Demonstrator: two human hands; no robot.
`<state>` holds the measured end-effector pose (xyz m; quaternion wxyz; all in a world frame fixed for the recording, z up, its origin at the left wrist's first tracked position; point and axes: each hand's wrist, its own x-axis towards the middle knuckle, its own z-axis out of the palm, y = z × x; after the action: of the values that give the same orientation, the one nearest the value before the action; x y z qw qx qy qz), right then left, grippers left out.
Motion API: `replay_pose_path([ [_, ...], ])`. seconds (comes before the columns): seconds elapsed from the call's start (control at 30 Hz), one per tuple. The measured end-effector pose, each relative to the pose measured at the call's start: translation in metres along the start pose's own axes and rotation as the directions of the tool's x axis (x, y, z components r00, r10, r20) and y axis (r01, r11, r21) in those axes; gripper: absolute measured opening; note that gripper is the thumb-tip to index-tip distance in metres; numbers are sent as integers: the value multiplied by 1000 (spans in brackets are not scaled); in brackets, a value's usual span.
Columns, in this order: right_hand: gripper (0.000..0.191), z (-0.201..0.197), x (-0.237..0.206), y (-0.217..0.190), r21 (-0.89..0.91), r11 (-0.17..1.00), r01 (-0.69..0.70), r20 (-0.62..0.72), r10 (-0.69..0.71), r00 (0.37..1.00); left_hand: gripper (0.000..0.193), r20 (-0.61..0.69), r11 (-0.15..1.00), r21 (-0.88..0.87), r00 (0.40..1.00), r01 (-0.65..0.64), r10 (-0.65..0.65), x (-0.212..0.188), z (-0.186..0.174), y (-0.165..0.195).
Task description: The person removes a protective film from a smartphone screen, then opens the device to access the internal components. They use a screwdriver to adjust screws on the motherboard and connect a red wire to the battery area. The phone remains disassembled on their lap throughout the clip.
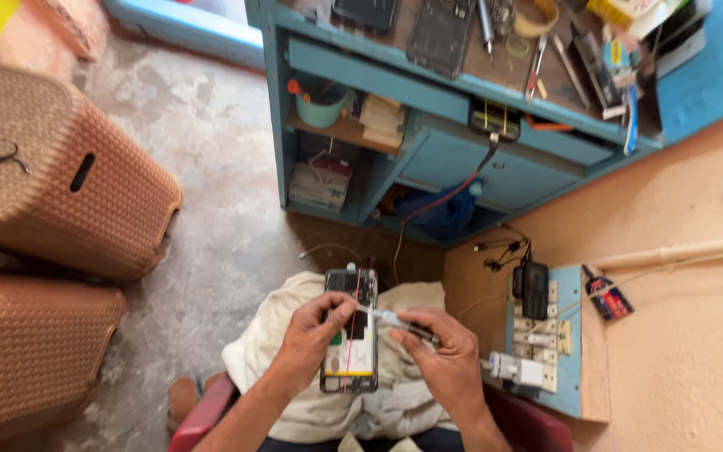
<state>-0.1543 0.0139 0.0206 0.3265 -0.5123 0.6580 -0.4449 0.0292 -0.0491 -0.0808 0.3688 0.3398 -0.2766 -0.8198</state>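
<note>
**Steadying an opened phone while a fine tool works its upper half**

Low in the middle of the frame, an opened phone is lying back-up over a pale cloth on the person's lap, its boards and thin red wires exposed. The left hand is gripping the phone's left edge, fingers curled over toward the upper part. The right hand is pinching a slim tool with a pale barrel, its tip reaching leftward to the phone near the left fingertips. The two hands are meeting close together over the phone.

To do this well, I judge the left grip should be pinning the phone firmly, while the tool tip is moving lightly, clear of the red wires. In the upper part of the frame, a blue workbench is holding scattered tools and spare parts.
</note>
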Motion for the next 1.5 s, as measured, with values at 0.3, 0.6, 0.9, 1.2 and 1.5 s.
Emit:
replay_pose_path([
  [0.3,25,4,-10,-6,-106,987,124,-60,-131,990,19,11,994,-110,1000,25,-23,-9,6,6],
  [0.6,24,6,-11,-9,-159,983,91,-50,-100,994,19,3,996,-85,1000,-9,9,-10,9,9],
  [0.9,24,6,-12,-12,-188,980,69,-66,-83,994,20,4,999,-13,999,-51,51,-10,8,8],
  [1.2,24,5,-12,-12,-215,977,17,-56,-30,998,23,0,956,231,983,-180,185,-8,6,4],
  [1.5,21,-1,-13,-21,-151,985,88,-91,-102,991,36,72,903,311,955,-297,289,-18,17,22],
])
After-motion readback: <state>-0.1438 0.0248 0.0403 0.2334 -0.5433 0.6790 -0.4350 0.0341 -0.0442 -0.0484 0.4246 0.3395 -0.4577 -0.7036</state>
